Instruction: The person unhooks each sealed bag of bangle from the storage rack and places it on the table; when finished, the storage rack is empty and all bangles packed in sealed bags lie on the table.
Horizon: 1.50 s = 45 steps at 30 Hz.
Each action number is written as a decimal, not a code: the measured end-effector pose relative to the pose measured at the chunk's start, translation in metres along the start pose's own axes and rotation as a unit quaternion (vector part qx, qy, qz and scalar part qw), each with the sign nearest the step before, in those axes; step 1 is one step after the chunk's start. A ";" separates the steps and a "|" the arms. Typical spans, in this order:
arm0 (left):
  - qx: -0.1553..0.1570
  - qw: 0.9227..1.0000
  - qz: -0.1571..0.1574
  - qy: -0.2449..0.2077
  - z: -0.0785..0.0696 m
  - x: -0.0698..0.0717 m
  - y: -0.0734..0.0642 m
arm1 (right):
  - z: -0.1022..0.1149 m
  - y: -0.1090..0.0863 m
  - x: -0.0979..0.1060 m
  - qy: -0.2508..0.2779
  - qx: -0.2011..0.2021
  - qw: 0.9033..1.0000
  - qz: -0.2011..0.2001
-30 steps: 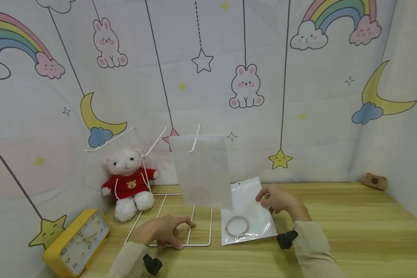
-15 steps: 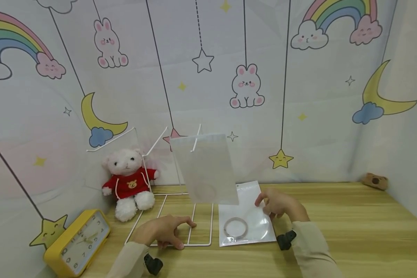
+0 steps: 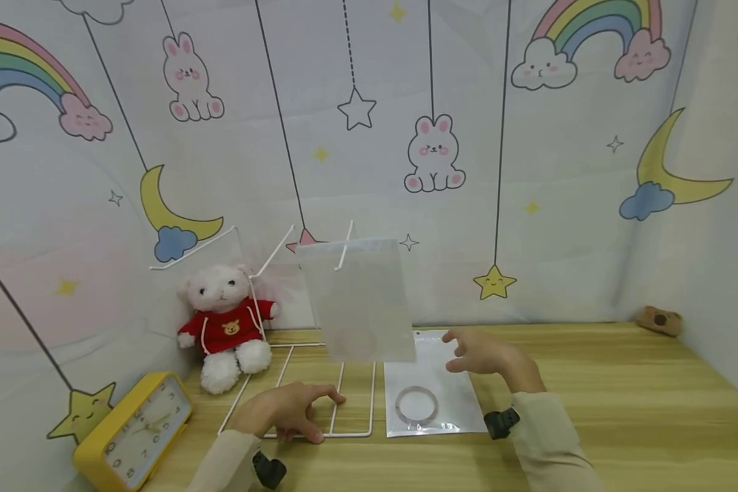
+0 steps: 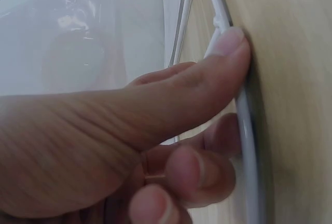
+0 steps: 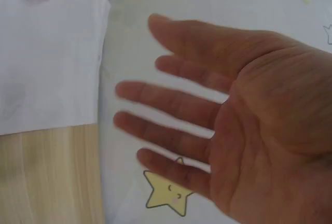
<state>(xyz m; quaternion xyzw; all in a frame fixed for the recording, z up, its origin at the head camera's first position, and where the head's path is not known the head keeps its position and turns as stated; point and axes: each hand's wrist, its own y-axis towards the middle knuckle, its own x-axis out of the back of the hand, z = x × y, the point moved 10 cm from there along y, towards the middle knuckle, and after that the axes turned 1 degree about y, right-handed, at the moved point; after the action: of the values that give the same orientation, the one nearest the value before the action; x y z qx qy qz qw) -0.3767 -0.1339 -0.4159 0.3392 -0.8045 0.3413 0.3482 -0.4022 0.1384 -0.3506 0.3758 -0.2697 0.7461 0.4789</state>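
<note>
On the table, my left hand [image 3: 292, 410] holds the front of a white wire rack [image 3: 352, 434]. Its thumb presses the front bar [image 4: 248, 141] in the left wrist view, and the other fingers curl close by. A whitish translucent bag [image 3: 369, 307] hangs from one of the rack's prongs. To the right of the rack lies a flat white bag [image 3: 452, 406] with a thin pinkish ring [image 3: 417, 423] showing on it. Over that bag's upper right side, my right hand [image 3: 482, 352] has its fingers spread. The right wrist view shows the palm [image 5: 254, 130] holding nothing.
At the left, a white teddy bear [image 3: 230, 324] in a red top sits against the wall behind the rack. A yellow alarm clock [image 3: 138, 427] stands nearer. A small brown bear-faced object [image 3: 661, 320] lies at the back right.
My right hand has let go of the flat bag and lifted slightly. The bag has shifted a little left and lies flatter. The hanging bag swung rightward, then partly back. My left hand has stayed put.
</note>
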 end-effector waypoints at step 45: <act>-0.002 1.000 0.000 -0.012 0.000 0.000 0.000 | 0.081 -0.007 0.046 0.025 0.192 0.933 -0.305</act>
<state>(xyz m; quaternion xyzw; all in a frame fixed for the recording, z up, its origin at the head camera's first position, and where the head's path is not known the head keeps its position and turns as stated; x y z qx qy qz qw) -0.3769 -0.1336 -0.4158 0.3423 -0.8097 0.3354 0.3388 -0.3832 0.1028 -0.2659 0.5061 0.0180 0.6108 0.6087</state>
